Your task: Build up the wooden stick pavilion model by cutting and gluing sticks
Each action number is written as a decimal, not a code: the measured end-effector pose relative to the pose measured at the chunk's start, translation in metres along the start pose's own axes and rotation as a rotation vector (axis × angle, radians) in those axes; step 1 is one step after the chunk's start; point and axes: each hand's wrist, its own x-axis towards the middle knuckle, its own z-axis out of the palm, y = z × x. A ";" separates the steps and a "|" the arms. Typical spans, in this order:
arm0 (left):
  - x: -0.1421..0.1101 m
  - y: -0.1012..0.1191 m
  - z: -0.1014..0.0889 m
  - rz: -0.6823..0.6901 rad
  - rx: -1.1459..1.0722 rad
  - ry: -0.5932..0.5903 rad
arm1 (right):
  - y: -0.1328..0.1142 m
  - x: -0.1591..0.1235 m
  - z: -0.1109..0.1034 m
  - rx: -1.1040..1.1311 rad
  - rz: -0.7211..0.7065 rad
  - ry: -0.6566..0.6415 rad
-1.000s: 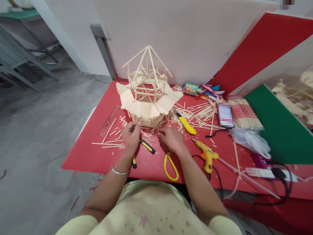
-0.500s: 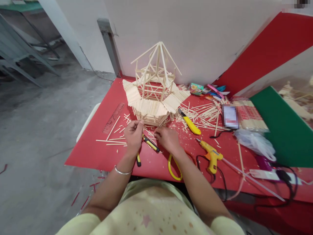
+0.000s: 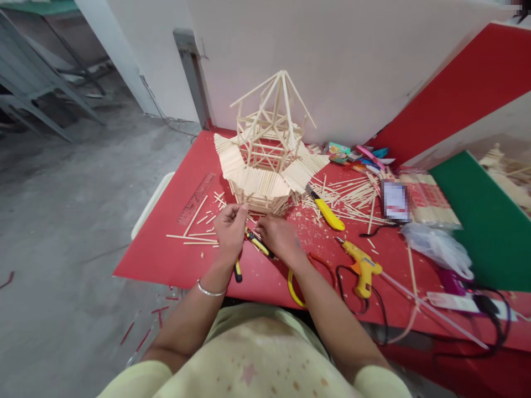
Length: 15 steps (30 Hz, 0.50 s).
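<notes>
A model house frame of thin wooden sticks point(image 3: 265, 182), with slatted roof panels around it and a pointed open frame on top, stands before me. Close to its front left base, my left hand point(image 3: 230, 232) is closed in a pinch; anything between thumb and fingertip is too small to name. My right hand point(image 3: 279, 236) is in front of the model, its fingers curled together towards the left hand; their tips are partly hidden. Between the hands lies a yellow-and-black cutter point(image 3: 260, 243). Yellow-and-red handled pliers or scissors point(image 3: 293, 290) lie partly under my right forearm.
A yellow utility knife point(image 3: 329, 214) and loose sticks point(image 3: 352, 190) lie to the right. Nearer are a glue gun point(image 3: 363, 268), its cord and a power strip point(image 3: 452, 301). A plastic bag point(image 3: 437, 246) sits beyond. On the left is a ruler point(image 3: 196, 199) with cut sticks.
My right hand has moved left, closer to my left hand. The left hand keeps its pinch by the model's base. The camera has turned slightly, so the table appears further right.
</notes>
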 end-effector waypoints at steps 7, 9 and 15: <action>0.001 -0.005 -0.001 0.005 0.049 -0.132 | 0.017 -0.011 -0.004 0.205 0.033 0.116; -0.001 -0.008 0.001 0.020 0.144 -0.326 | 0.020 -0.020 -0.010 0.404 0.024 0.196; -0.008 -0.003 0.005 0.014 0.373 -0.625 | 0.017 -0.038 -0.019 0.714 0.072 0.344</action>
